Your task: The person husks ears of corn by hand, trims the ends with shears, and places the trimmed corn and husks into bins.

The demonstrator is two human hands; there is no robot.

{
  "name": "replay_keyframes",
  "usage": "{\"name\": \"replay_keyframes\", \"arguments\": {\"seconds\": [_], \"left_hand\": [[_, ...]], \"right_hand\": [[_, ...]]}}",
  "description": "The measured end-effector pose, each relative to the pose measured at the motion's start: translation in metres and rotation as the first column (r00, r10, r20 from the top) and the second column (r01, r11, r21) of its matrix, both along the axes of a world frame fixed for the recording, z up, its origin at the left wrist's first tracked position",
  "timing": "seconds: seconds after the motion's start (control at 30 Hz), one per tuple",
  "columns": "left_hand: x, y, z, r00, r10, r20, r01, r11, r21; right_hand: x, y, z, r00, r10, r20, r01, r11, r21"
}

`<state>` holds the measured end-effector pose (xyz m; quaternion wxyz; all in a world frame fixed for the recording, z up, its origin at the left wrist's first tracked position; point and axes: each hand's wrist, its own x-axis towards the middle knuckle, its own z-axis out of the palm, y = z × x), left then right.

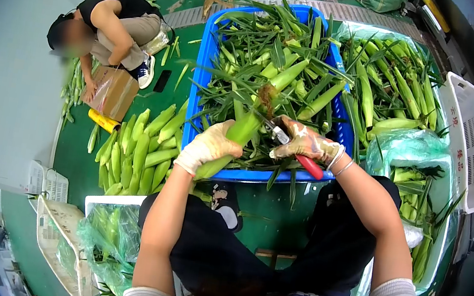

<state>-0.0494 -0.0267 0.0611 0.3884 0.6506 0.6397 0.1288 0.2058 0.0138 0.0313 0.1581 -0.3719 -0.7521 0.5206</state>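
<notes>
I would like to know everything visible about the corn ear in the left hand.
The ear of corn is long, its bright green husk closed around it, no kernels showing. It tilts over the near side of the blue basket, upper end leaning away from the person and rightward. Brown silk shows by that end. The gloved left hand grips it low. The right hand's red-handled cutter is close; contact is unclear.

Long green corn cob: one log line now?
gloved left hand: gripping green corn cob; gloved right hand: holding red-handled metal tool; below: blue plastic crate, green leaves
</notes>
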Motion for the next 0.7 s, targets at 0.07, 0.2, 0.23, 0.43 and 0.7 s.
{"name": "replay_keyframes", "arguments": {"seconds": [0.07,0.2,0.23,0.43,0.7], "left_hand": [[0.006,-0.004,0.024,0.981,0.017,0.193,0.017,0.985,-0.174],[-0.005,0.003,0.007,0.959,0.039,0.28,-0.008,0.994,-0.111],[-0.017,0.003,-0.005,0.936,0.039,0.351,-0.024,0.999,-0.049],[-0.042,-0.007,0.012,0.674,0.06,0.736,0.187,0.95,-0.249],[-0.042,-0.001,-0.023,0.313,0.046,0.949,0.653,0.715,-0.251]], "right_hand": [[-0.003,-0.006,-0.018,0.979,-0.092,-0.184,0.073,0.992,-0.104],[-0.01,-0.023,0.012,0.967,-0.133,-0.217,0.027,0.902,-0.431],[-0.01,-0.025,0.008,0.957,-0.191,-0.221,0.068,0.881,-0.469],[0.009,-0.015,0.005,0.943,0.042,-0.33,-0.215,0.834,-0.509],[-0.011,-0.017,-0.022,0.838,0.19,-0.511,-0.429,0.809,-0.403]]}}
